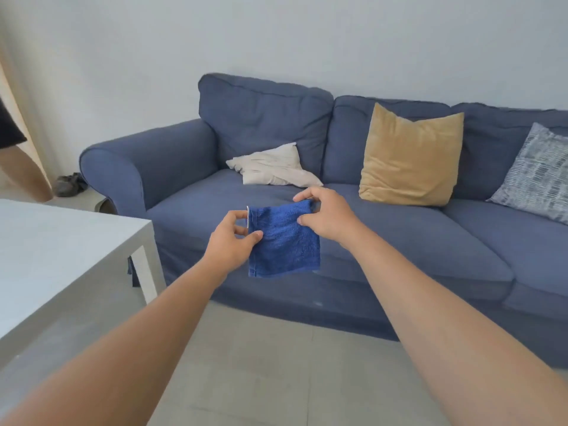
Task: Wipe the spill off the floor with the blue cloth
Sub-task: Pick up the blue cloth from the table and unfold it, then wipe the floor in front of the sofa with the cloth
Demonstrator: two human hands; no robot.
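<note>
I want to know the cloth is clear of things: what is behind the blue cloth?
Behind the blue cloth, held up by the left hand and right hand, is the sofa seat and its front. The part directly behind the cloth is covered.

We face a plain pale wall [276, 35] under soft, even light. Against it stands a blue sofa [384, 247], spanning from 12 to 3 o'clock. On its seat we note a white cushion [273, 167], a tan cushion [412, 158] upright against the backrest, and a grey patterned cushion [534, 176] at 3 o'clock. A white table [61, 250] occupies 9 o'clock. The floor [261, 370] is grey tile.
</note>
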